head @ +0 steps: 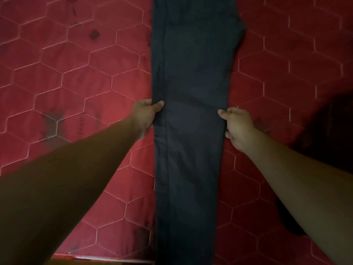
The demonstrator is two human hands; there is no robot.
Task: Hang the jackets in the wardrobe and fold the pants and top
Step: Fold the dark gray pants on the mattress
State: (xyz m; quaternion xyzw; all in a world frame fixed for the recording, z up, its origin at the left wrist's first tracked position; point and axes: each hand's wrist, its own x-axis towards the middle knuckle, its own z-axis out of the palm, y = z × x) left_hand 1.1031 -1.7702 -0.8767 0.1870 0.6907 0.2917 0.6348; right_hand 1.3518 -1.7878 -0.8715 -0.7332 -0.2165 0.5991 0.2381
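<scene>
on the red quilted mattress (80,69): faint printed writing just left of the left forearm, near a dark stain, too blurred to read. no brand or label legible on the cloth.

surface: red cover stitched in pale hexagons, several dark smudges at upper left and mid left, a deep shadow at the right edge. lower left corner shows the mattress edge and a strip of something paler below it, too dim to identify. nothing more of the room visible.

dark pants (191,131) laid flat lengthwise down the middle of the mattress, legs stacked one over the other, running from the top edge of view to the bottom edge, slightly wider toward the top. a long seam down the left side.

left hand (146,116) at the left edge of the pants about halfway along, grip closed on that edge, thumb on top of the fabric and fingers tucked beneath. right hand (237,127) at the right edge at nearly the same height, grip likewise clamped on the fabric, thumb pointing inward over the cloth. both bare forearms reaching in from the lower corners, pants stretched between the two hands.
</scene>
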